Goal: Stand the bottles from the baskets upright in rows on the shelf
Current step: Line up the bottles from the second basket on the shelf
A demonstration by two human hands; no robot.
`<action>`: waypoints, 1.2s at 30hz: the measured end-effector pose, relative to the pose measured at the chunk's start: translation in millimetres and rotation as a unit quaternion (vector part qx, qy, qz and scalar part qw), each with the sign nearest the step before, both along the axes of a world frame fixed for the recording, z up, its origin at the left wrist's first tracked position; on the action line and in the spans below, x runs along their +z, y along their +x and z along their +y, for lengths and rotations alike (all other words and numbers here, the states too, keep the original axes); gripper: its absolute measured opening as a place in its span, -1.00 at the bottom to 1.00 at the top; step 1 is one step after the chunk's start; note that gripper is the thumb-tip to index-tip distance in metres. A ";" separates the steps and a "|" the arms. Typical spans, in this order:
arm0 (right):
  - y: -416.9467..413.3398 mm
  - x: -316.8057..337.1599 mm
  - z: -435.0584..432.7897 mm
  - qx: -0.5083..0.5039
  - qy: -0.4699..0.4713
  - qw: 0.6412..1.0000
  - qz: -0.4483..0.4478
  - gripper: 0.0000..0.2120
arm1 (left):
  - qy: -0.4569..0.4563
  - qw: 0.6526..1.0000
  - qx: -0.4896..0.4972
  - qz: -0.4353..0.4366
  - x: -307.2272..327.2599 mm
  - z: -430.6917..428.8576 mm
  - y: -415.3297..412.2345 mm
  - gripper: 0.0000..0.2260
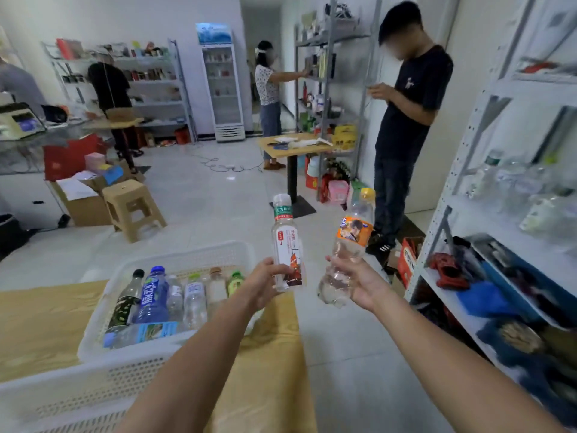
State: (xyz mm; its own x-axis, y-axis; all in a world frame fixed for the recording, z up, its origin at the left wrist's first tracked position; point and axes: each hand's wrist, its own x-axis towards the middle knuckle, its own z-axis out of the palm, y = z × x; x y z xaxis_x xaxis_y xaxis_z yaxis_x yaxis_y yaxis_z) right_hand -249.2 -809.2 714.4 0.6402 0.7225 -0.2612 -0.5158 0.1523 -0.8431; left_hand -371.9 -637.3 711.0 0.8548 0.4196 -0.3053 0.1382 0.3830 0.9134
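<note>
Plastic in each hand stands upright, ready, I judge, to go straight onto the shelf (477, 214) at right. My left hand (265, 281) curls round the white-capped bottle (285, 242) low down. My right hand (359, 284) cups the orange-label bottle (352, 239) near its base. Both caps rise above my fingers. More bottles lie in the basket (193, 251), near left.

A small shop: stocked metal shelves (512, 195), drinks fridge (222, 85), cash register (18, 120).
</note>
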 end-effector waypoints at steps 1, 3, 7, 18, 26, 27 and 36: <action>3.4 3.9 -29.8 -0.024 -0.004 0.999 -0.023 -0.86 | 0.001 1.000 -0.019 -0.006 3.6 -24.4 10.6 -0.73; 12.2 9.1 -90.2 -0.078 -0.030 0.994 -0.064 -0.76 | 0.002 0.998 -0.062 -0.011 9.3 -74.7 33.9 -0.71; 20.0 17.4 -215.8 -0.185 -0.064 0.973 -0.118 -0.66 | 0.003 0.983 -0.185 -0.013 18.6 -188.3 81.6 -0.65; -59.3 25.1 -511.5 -0.502 -0.108 0.852 -0.100 -0.54 | -0.011 0.854 -0.517 -0.050 27.4 -490.2 133.6 -0.29; -174.3 15.1 -656.2 -0.661 -0.147 0.734 -0.060 -0.53 | -0.026 0.741 -0.671 -0.023 11.7 -672.9 94.3 -0.31; -185.5 14.0 -669.0 -0.678 -0.159 0.716 -0.049 -0.50 | -0.023 0.732 -0.681 -0.016 9.3 -692.0 90.4 -0.33; -214.4 5.2 -783.3 -0.754 -0.241 0.611 -0.003 -0.48 | -0.019 0.673 -0.739 -0.042 -8.4 -852.0 82.2 -0.36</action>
State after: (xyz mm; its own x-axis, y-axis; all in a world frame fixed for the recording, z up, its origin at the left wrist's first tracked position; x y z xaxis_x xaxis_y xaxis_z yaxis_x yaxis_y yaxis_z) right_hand -463.6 -1592.5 719.6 0.4858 -0.8495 -0.2058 -0.0929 0.1839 -0.9785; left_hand -289.7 -1489.3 702.6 0.3453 -0.9134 -0.2156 0.3425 -0.0913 0.9351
